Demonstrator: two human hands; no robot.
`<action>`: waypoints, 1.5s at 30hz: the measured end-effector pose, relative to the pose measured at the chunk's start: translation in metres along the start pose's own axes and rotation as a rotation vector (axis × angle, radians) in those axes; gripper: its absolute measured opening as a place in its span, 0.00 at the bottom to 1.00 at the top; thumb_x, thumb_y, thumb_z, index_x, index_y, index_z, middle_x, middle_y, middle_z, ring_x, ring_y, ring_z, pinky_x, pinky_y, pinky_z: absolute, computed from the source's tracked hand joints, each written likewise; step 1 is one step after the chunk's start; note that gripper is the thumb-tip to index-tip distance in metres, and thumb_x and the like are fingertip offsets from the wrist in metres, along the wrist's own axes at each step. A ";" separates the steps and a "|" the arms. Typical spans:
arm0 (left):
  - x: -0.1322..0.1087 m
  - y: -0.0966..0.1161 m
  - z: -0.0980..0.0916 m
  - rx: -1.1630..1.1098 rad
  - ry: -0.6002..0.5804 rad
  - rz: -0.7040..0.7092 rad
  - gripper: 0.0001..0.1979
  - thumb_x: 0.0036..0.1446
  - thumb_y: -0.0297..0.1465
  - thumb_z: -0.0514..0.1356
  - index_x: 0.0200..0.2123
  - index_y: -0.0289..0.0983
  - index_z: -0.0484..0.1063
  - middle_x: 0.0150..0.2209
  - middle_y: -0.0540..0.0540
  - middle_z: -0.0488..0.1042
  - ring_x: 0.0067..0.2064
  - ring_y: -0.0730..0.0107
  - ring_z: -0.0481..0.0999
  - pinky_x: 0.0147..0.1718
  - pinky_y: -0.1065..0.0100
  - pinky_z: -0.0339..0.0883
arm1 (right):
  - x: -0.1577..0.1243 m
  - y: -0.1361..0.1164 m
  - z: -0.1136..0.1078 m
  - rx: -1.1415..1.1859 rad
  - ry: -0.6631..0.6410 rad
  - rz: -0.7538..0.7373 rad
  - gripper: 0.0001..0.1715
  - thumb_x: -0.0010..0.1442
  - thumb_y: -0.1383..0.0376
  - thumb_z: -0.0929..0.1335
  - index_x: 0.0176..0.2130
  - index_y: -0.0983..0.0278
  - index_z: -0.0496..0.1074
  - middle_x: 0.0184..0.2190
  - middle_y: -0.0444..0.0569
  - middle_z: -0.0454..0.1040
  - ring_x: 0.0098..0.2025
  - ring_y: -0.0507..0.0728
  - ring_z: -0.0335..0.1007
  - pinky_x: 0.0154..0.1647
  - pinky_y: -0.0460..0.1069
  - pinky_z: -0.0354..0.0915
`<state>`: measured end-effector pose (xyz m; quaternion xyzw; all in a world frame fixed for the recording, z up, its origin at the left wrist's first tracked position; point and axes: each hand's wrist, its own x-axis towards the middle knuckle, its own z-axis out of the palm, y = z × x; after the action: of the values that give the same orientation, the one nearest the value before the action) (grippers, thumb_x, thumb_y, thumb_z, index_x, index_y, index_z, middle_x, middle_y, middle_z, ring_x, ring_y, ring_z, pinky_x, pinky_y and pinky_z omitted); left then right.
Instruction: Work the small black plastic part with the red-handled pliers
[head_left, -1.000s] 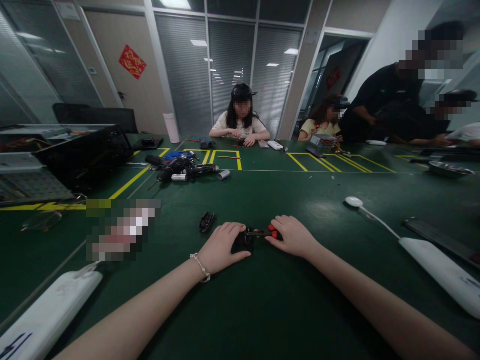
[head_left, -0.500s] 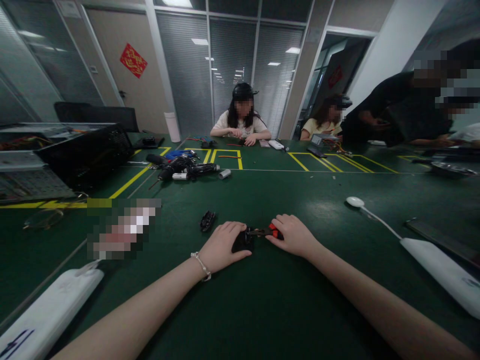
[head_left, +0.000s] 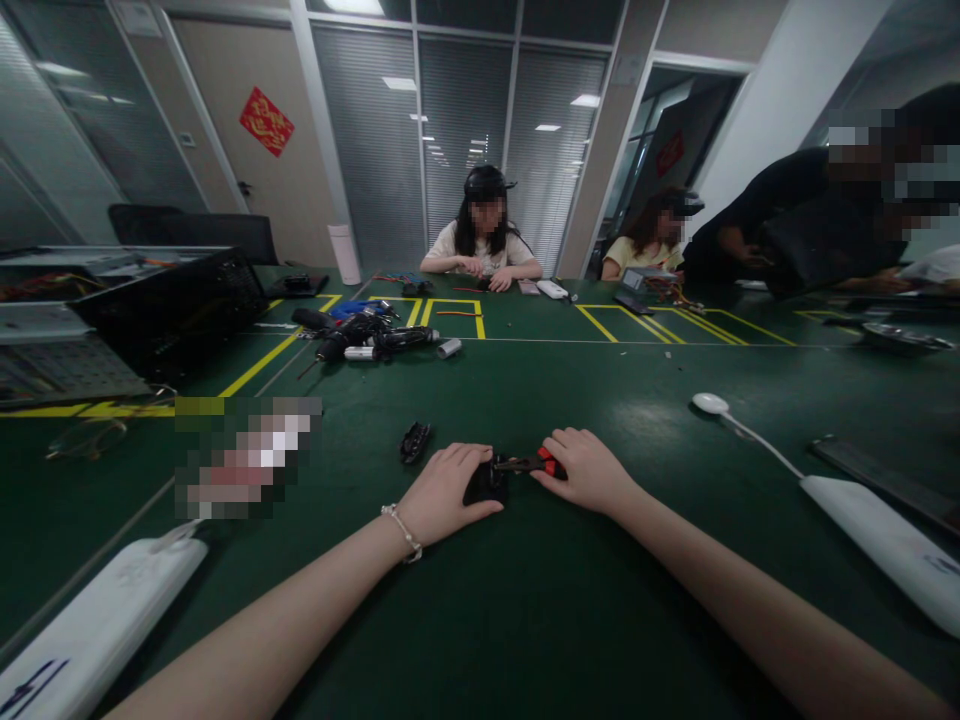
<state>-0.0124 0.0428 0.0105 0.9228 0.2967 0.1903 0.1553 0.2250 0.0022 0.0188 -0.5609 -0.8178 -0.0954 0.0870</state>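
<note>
My left hand [head_left: 452, 487] is closed around a small black plastic part [head_left: 489, 487] on the green table, fingers over its far side and thumb along its near side. From the right, my right hand [head_left: 589, 468] grips the red-and-black handles of a pair of pliers [head_left: 525, 464]. The narrow jaws reach left to the far right corner of the black part; whether they pinch something there is too small to tell. Another black piece [head_left: 415, 441], hollow and shell-like, lies beyond my left hand, touching neither hand.
Dark tools and silver cylinders lie in a pile [head_left: 367, 332] farther back. An opened computer case [head_left: 165, 310] stands at left. White power banks [head_left: 112, 620] flank my forearms, one with a cable [head_left: 757, 440] at right. Across the table sits a person [head_left: 484, 240]; others are at right.
My hands, the pliers and the black part hold nearly the same place. At the far right, a standing person in black has shifted a dark object slightly.
</note>
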 end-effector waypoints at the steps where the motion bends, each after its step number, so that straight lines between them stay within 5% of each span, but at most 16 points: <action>1: 0.000 0.000 0.000 -0.004 0.001 0.000 0.28 0.48 0.44 0.59 0.50 0.38 0.58 0.51 0.43 0.62 0.52 0.59 0.61 0.49 0.56 0.57 | 0.000 0.000 0.000 -0.001 0.001 -0.001 0.21 0.54 0.51 0.58 0.34 0.65 0.66 0.30 0.50 0.66 0.31 0.54 0.60 0.31 0.49 0.53; 45: 0.000 0.000 0.001 0.007 0.008 0.008 0.27 0.50 0.45 0.58 0.49 0.38 0.58 0.50 0.43 0.63 0.51 0.59 0.62 0.48 0.57 0.57 | 0.000 0.004 -0.002 -0.012 0.019 -0.047 0.21 0.54 0.52 0.58 0.34 0.65 0.67 0.31 0.52 0.66 0.33 0.55 0.59 0.33 0.50 0.52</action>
<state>-0.0118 0.0428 0.0100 0.9238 0.2943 0.1933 0.1501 0.2287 0.0034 0.0209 -0.5410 -0.8293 -0.1078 0.0889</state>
